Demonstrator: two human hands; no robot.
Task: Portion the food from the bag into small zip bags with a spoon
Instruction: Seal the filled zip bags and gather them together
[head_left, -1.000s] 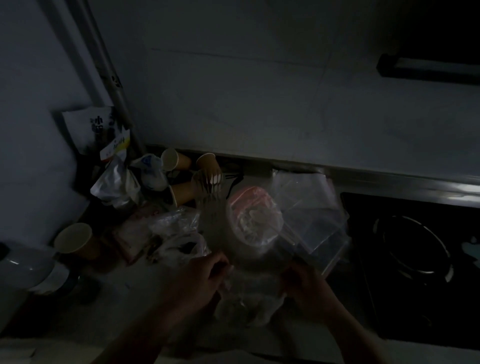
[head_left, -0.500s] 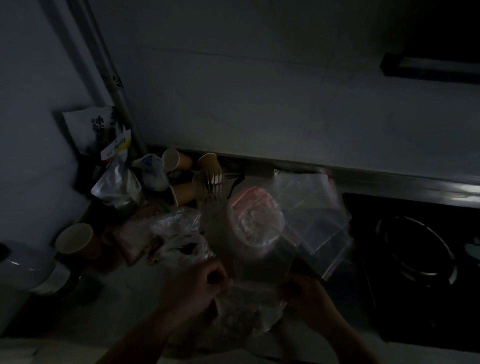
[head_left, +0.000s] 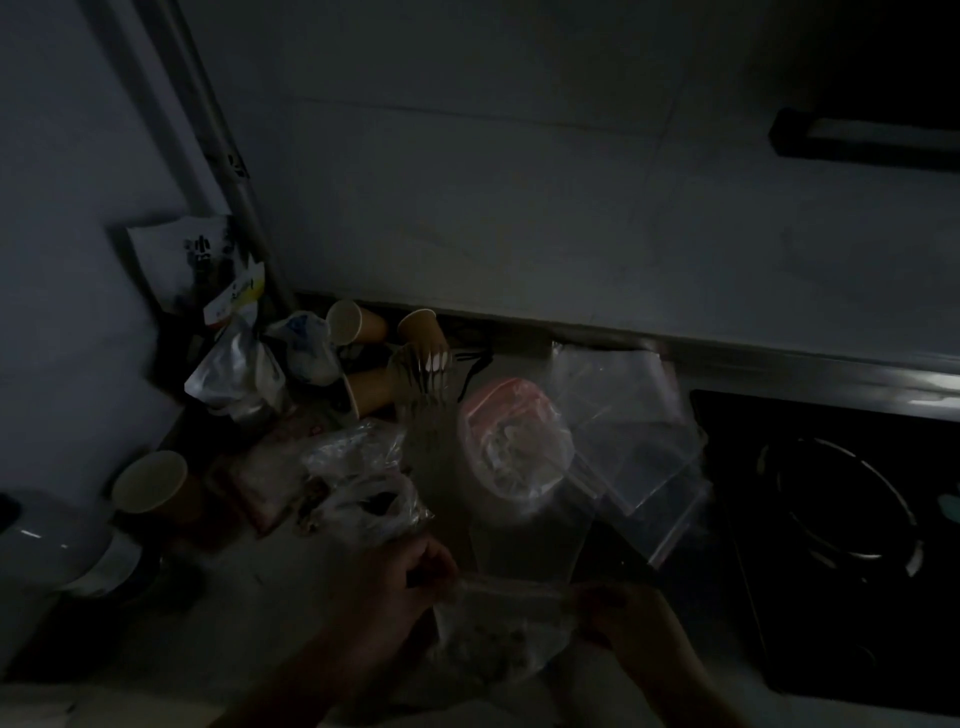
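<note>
Both hands are seen at the near edge of a dim kitchen counter (head_left: 249, 613), where a small zip bag (head_left: 498, 634) is held up between them by its mouth. The left hand (head_left: 400, 587) is curled, its fingertips pinching the left end of the bag's top strip; the right hand (head_left: 618, 618) is pinching the right end, so the strip is drawn taut between the two. Dark, crumbly food is visible through the film in the lower half of the bag, which hangs slack and wrinkled below the strip.

The bag is judged to be light, soft and slippery: thin film that would fold or slide if gripped by its belly. The stiffer zip strip is judged the right place for a hold, one end in each hand, with the weight of the food left hanging so nothing is tipped out.

Just beyond, crumpled clear bags (head_left: 363, 493) are heaped to the left, and a round bundle wrapped in film with a pink band (head_left: 511, 441) is set in the middle. Empty flat zip bags (head_left: 623, 431) are fanned out beside it, next to a black stove burner (head_left: 841, 504). Paper cups (head_left: 358, 322) and packets are crowded against the far wall. No spoon can be made out in the gloom.
</note>
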